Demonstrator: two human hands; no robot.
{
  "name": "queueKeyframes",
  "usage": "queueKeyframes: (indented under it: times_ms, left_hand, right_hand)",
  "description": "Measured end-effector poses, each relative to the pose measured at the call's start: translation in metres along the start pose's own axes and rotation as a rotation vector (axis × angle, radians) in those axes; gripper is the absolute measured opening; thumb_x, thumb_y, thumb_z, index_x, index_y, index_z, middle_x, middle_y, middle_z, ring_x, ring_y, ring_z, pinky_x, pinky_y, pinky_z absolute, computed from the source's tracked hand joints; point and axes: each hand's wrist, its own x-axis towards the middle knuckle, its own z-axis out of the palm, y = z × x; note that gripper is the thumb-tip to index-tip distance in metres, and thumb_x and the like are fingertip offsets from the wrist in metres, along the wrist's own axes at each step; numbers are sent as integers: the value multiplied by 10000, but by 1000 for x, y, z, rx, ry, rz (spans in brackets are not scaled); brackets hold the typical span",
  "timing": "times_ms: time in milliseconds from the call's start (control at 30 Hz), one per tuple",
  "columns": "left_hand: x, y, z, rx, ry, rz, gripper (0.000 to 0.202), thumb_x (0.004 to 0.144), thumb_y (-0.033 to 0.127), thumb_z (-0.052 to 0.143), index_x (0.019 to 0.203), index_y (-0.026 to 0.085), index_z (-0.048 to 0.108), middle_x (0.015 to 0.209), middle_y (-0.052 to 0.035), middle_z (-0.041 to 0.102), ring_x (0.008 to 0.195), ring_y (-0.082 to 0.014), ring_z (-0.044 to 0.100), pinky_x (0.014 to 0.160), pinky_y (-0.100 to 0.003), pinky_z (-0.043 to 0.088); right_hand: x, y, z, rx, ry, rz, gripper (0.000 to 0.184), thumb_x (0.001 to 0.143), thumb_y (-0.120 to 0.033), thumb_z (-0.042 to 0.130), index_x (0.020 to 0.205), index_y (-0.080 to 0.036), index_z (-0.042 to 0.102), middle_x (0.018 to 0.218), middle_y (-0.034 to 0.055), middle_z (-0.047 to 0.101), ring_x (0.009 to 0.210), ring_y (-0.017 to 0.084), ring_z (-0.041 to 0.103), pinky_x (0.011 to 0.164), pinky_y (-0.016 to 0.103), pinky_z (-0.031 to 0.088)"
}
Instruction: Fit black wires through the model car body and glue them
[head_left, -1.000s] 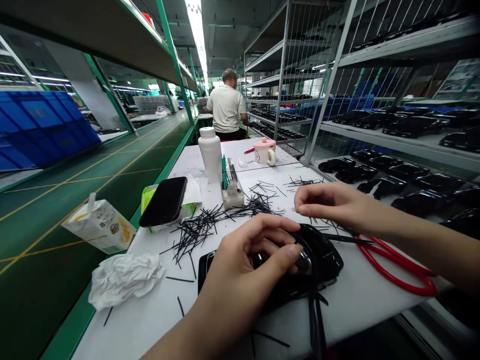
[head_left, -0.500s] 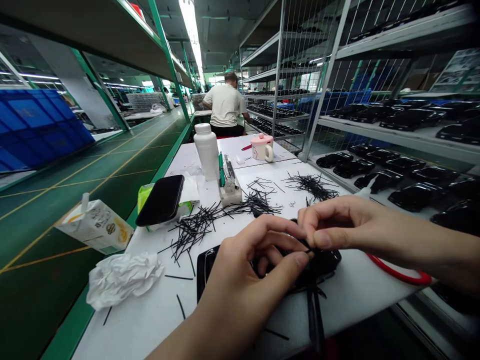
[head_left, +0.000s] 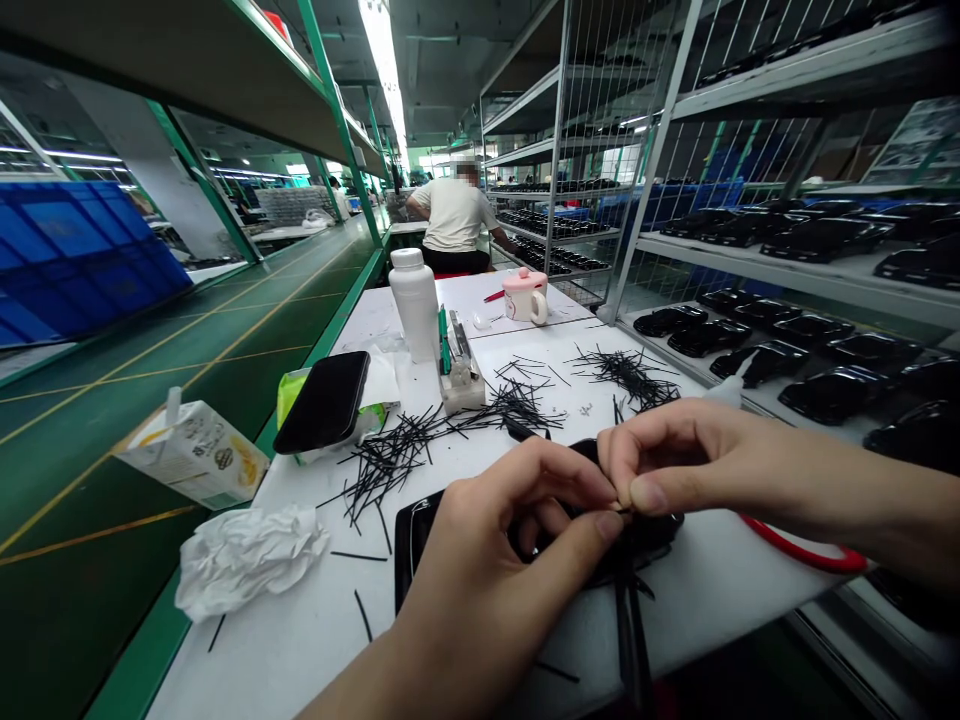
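Note:
A glossy black model car body (head_left: 412,540) lies on the white table, mostly covered by my hands. My left hand (head_left: 502,550) is over it, its thumb and forefinger pinched on the end of a thin black strip (head_left: 625,511). From the right, my right hand (head_left: 690,462) pinches the same strip between thumb and forefinger, its tips almost touching the left ones. Little of the strip shows between the fingers. Below the hands, a black tool-like piece (head_left: 631,640) points toward the table's front edge. Loose black strips (head_left: 390,460) lie heaped beyond the car body.
At left are crumpled tissue (head_left: 251,560), a drink carton (head_left: 199,455) and a phone (head_left: 322,400). Further back stand a white bottle (head_left: 414,305), a tool holder (head_left: 461,385) and a lidded mug (head_left: 525,297). Red-handled scissors (head_left: 810,548) lie right, beside racks of black car bodies (head_left: 825,385). A co-worker (head_left: 456,215) sits ahead.
My right fingertips have shifted slightly and both hands stay pinched together over the car body. The co-worker ahead leans a little further to the right.

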Motion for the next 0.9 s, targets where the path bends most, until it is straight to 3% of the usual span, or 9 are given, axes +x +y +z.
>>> queueKeyframes:
  times_ms: [200,900]
  left_hand:
    - [2,0,-2,31,-18,-10,76,827,212,699,799,190,631,625,46,540,523,-72,414,483,-196,325]
    - [0,-2,-2,46,-20,-6,62,837,200,676,802,189,626,590,62,509,520,-61,411,462,-182,304]
  right_hand:
    - [3,-5,5,-15,41,12,317,749,-477,794,750,-174,700,739,9,596,700,139,486,624,256,351]
    - [-1,-3,7,20,40,36,281,787,-451,783,791,-181,705,769,0,607,734,138,487,644,260,317]
